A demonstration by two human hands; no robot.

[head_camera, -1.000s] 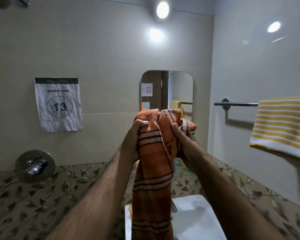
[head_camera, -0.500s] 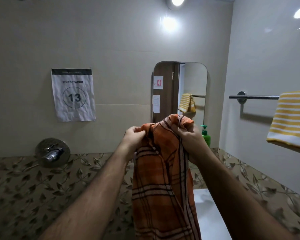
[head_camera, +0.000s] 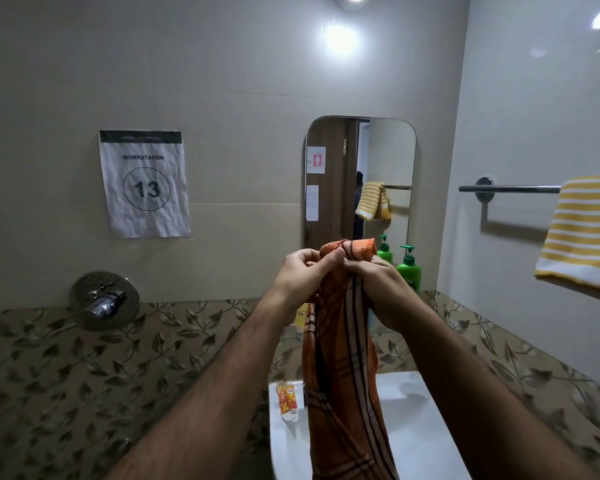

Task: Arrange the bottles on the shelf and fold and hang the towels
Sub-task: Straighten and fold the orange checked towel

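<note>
Both hands have come down and drawn together since a moment ago. The left hand (head_camera: 302, 275) and right hand (head_camera: 378, 282) now pinch the top edge of the orange towel (head_camera: 343, 375) bunched between them, where half a second back it was spread a little wider. The cloth hangs in a narrow rope over the white sink (head_camera: 413, 427), so I judge the fold is being restarted, not finished.

A striped towel (head_camera: 582, 233) already hangs at the right on the rail (head_camera: 510, 188), with bare bar to its left for the orange one. A green bottle (head_camera: 409, 268) stands just behind the right hand under the mirror (head_camera: 388, 150). A small tube (head_camera: 286, 400) lies on the sink's left rim, close to the dangling cloth.
</note>
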